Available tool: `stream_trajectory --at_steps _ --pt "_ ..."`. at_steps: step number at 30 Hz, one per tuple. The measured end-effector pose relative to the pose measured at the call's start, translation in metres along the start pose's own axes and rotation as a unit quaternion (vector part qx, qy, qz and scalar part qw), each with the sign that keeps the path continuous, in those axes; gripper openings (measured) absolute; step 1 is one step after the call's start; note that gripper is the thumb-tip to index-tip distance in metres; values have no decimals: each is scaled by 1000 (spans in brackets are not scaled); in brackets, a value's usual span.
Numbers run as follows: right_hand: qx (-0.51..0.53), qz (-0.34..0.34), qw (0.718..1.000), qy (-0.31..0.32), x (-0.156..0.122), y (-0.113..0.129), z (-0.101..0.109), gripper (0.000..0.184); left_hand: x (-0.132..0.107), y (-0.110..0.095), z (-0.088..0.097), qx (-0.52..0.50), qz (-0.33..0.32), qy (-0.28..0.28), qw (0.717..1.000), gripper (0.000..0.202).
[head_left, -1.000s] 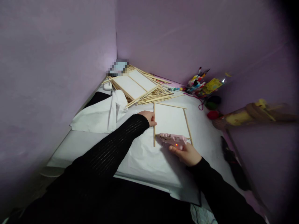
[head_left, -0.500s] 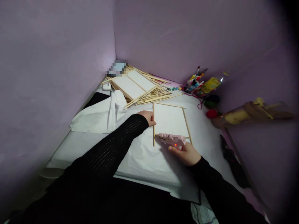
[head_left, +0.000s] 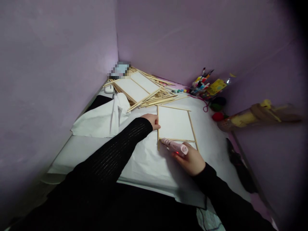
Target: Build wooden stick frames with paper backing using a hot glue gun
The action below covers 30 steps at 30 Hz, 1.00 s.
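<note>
A frame of thin wooden sticks (head_left: 192, 125) lies on the white-covered table, bordering a white sheet (head_left: 176, 123). My left hand (head_left: 152, 121) is closed on the frame's left stick (head_left: 158, 136), its fingertips around the stick's middle. In my right hand (head_left: 193, 159) is a pale pink glue gun (head_left: 176, 147) with a small red light glowing. The nozzle points left and sits at the corner where the lower cross stick meets the left stick. Whether any glue is coming out is too small to see.
Behind lies a pile of loose sticks (head_left: 158, 101) with a finished-looking white panel (head_left: 138, 86) on it. A pixelated device (head_left: 120, 70) rests in the corner. Crumpled white cloth (head_left: 96, 118) lies left. Markers and brushes (head_left: 202, 82), yarn (head_left: 218, 116) and a wrapped roll (head_left: 245, 120) line the right wall.
My right hand has turned the glue gun, its back end swinging down and toward me while the nozzle stays near the same corner. My left hand keeps its place.
</note>
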State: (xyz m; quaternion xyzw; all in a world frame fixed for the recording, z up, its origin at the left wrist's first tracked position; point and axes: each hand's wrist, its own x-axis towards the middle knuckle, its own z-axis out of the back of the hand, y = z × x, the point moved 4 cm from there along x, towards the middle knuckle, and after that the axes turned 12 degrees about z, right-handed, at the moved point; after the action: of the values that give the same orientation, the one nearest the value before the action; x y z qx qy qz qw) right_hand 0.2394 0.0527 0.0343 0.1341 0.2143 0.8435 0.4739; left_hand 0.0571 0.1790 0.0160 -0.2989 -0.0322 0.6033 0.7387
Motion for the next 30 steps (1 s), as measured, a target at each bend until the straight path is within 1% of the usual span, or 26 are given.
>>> stream_trajectory --at_steps 3,5,12,21,25,30 --pt "-62 -2 998 9 -4 3 -1 19 0 0 0 3 1 -2 1000 20" --pt "-79 0 997 15 -6 4 -3 19 0 1 -1 4 3 0 1000 20" --pt "-87 -4 996 8 -11 3 -4 14 1 0 -1 0 1 -6 1000 20" --pt "-108 -40 993 8 -17 3 -5 15 0 0 -1 2 5 -5 1000 21" --pt "-128 -38 991 9 -21 3 -5 15 1 0 -2 -1 15 -2 1000 20" --pt "-133 -48 990 -8 -31 -4 -8 17 1 1 -2 -6 16 -8 1000 18"
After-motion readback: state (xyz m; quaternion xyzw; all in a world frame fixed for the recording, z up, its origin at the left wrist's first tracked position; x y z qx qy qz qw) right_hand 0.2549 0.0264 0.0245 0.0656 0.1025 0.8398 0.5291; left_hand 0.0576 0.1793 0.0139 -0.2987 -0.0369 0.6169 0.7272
